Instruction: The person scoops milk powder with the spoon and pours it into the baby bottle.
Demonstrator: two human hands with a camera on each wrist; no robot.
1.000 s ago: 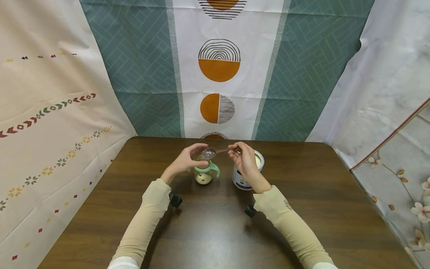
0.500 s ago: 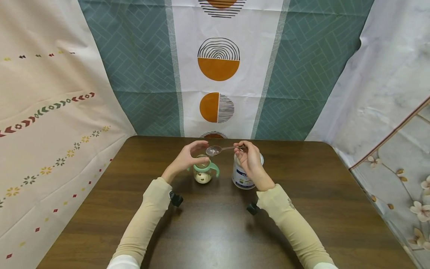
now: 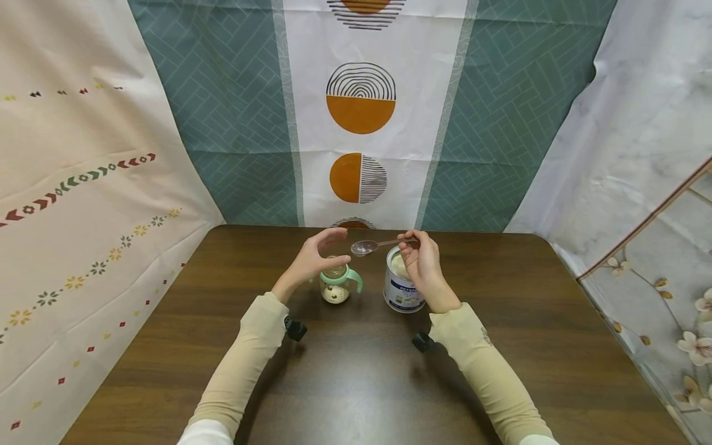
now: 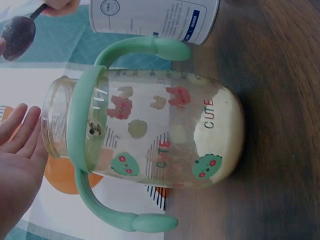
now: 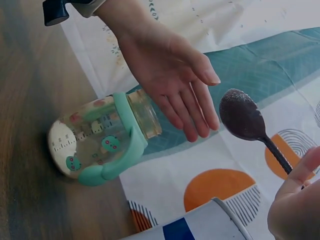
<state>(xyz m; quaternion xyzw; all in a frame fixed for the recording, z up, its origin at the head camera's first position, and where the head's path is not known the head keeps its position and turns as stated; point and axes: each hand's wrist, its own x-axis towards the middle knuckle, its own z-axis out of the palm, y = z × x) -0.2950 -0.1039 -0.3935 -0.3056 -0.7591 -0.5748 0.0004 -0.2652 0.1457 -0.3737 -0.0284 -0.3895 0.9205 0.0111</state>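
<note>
Patterned cloths hang behind the brown table [image 3: 356,383] where I sit. My right hand [image 3: 424,267] pinches the handle of a spoon [image 3: 368,247]. I hold the spoon up in the air, its bowl between the bottle and the tin, a little above them. The little bottle [image 3: 336,285] with green handles stands on the table to the left of the spoon, and it has pale powder at the bottom. My left hand [image 3: 314,256] is loose with straight fingers, just beside the bottle's mouth, holding nothing. A white tin [image 3: 402,289] of powder stands to the right of the bottle, under my right hand.
</note>
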